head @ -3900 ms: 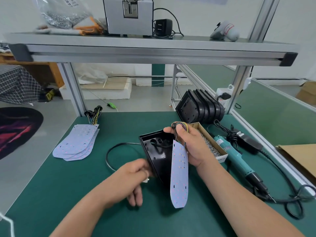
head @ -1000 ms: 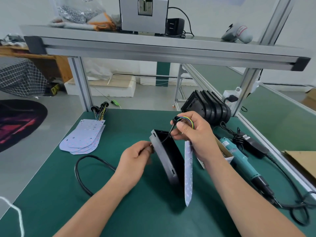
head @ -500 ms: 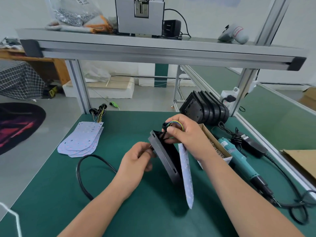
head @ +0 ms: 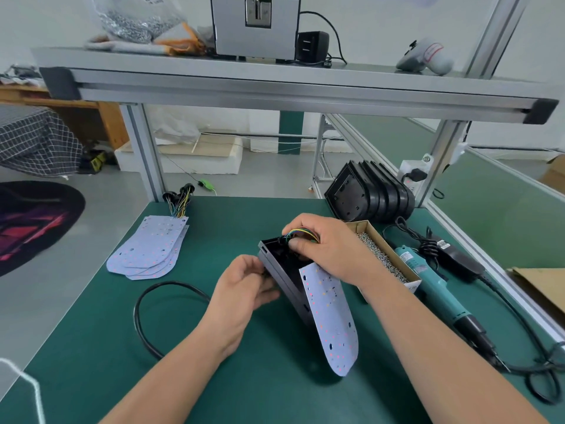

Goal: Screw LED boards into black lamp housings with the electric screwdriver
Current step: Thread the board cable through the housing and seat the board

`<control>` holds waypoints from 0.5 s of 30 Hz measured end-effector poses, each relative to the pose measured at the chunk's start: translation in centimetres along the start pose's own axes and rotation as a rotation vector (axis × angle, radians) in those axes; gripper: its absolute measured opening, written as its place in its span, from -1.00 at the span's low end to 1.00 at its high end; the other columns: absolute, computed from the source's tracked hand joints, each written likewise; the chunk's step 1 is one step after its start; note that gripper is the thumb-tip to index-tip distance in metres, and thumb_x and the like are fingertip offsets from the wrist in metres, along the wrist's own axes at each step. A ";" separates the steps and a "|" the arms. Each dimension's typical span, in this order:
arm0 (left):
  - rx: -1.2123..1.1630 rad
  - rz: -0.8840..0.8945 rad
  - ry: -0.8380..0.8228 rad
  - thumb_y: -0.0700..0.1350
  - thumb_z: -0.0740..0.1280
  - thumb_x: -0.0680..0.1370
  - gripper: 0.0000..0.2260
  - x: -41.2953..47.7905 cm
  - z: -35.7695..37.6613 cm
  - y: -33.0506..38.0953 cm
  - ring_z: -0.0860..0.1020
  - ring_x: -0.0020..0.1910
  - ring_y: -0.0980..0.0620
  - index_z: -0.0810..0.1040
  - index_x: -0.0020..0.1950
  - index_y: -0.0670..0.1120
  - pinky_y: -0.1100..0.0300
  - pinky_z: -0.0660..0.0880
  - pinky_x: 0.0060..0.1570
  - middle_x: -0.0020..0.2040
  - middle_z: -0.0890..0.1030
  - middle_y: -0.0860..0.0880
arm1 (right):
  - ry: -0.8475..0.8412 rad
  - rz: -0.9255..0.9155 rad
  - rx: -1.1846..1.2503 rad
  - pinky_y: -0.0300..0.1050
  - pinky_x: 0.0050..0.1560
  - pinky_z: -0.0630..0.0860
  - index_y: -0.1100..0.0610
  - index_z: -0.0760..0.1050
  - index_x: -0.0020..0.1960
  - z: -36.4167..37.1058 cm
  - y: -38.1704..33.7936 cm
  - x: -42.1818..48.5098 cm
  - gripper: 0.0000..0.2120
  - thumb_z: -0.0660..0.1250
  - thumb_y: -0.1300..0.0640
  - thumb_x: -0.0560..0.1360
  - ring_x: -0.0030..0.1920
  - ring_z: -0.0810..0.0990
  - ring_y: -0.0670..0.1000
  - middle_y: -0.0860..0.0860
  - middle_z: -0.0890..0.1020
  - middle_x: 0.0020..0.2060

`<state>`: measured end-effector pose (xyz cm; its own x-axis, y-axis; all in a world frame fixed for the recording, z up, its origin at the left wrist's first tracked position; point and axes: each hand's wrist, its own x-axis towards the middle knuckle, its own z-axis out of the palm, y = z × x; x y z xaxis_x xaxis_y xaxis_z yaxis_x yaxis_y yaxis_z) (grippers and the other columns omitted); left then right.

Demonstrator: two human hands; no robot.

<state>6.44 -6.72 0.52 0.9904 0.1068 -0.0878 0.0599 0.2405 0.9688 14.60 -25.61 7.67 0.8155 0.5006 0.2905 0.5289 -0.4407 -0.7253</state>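
A black lamp housing (head: 282, 272) stands tilted on its edge on the green mat. My left hand (head: 244, 286) grips its left side where the black cable (head: 153, 316) comes out. My right hand (head: 321, 249) pinches the coloured wires (head: 301, 234) at the housing's top corner. A white LED board (head: 331, 319) hangs from those wires, its face turned toward me, leaning against the housing's open side. The teal electric screwdriver (head: 428, 283) lies on the mat to the right, untouched.
A cardboard box of screws (head: 385, 258) sits right behind my right wrist. Several black housings (head: 367, 195) are stacked at the back right. A pile of LED boards (head: 153, 246) with wires lies at the left. An aluminium shelf (head: 275, 87) spans overhead.
The LED board has swung round from edge-on to face me and now leans against the housing. My right hand dropped lower toward the housing's top corner. My left hand kept its grip.
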 end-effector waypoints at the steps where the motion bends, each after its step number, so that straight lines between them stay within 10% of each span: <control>1: 0.016 -0.001 -0.004 -0.44 0.04 0.56 -0.57 -0.1 -0.1 0.0 0.74 0.10 -0.14 0.54 0.27 -0.15 -0.06 0.68 0.15 0.10 0.76 -0.15 | -0.009 -0.002 -0.001 -0.20 0.07 0.54 -0.04 0.65 0.08 0.0 -0.2 0.0 -0.84 0.44 0.20 0.58 -0.03 0.66 -0.11 -0.14 0.72 -0.07; 15: -0.075 0.043 -0.133 -0.03 0.49 0.45 -0.58 -0.7 -0.1 0.7 0.69 0.02 0.01 0.68 0.32 0.06 -0.07 0.63 0.25 0.10 0.72 -0.05 | -0.048 0.027 -0.076 0.02 0.07 0.60 0.01 0.67 0.03 -0.9 -1.2 0.0 -0.86 0.44 0.23 0.56 -0.05 0.68 -0.06 -0.10 0.74 -0.10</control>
<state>5.77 -6.49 1.24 0.9999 -0.0091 -0.0107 0.0130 0.3106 0.9504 14.13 -25.76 9.10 0.8186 0.5218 0.2402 0.5247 -0.5091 -0.6823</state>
